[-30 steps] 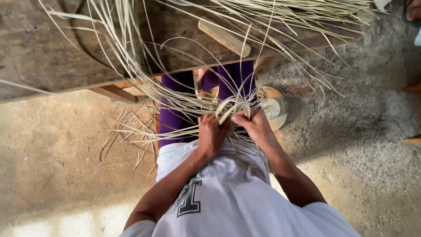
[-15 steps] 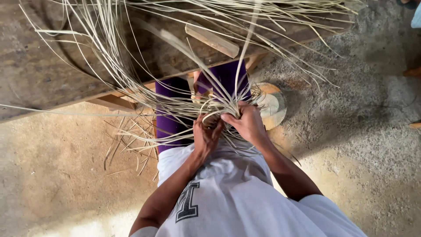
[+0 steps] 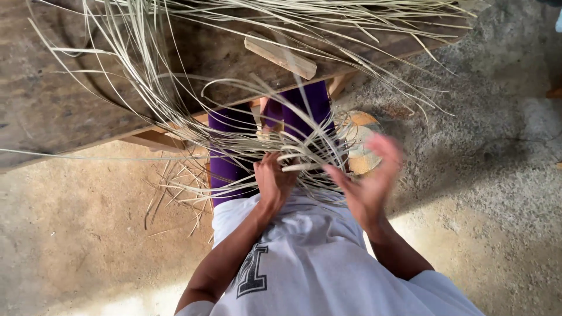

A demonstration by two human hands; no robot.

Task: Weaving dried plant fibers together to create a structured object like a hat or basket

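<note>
- gripping the gathered middle of a bundle of long pale-straw flat fibre strips (image 3: 293, 153), the left hand (image 3: 273, 178) has its fingers curled tight around the strands just above the lap.
- the right hand (image 3: 367, 181) is off the bundle, blurred, palm up with fingers spread and nothing between them.
- risk: with one fist alone on the gathering, the springy strips could slide out of order or fan apart, as many already arc freely upward.
- risk: loose ends lie across the dark weathered wooden table (image 3: 52, 99) and around a short pale wooden block (image 3: 280, 56); a pull could snag there, drag the block, or kink a strip.
- risk: the thin, dry-looking strips may crease or split where they bend sharply at the fist.
- the bundle sits over purple-clad legs (image 3: 231, 152), beside a round woven disc (image 3: 362, 140) on the floor; stray strip offcuts (image 3: 175, 193) lie on the sandy concrete floor (image 3: 82, 234).
</note>
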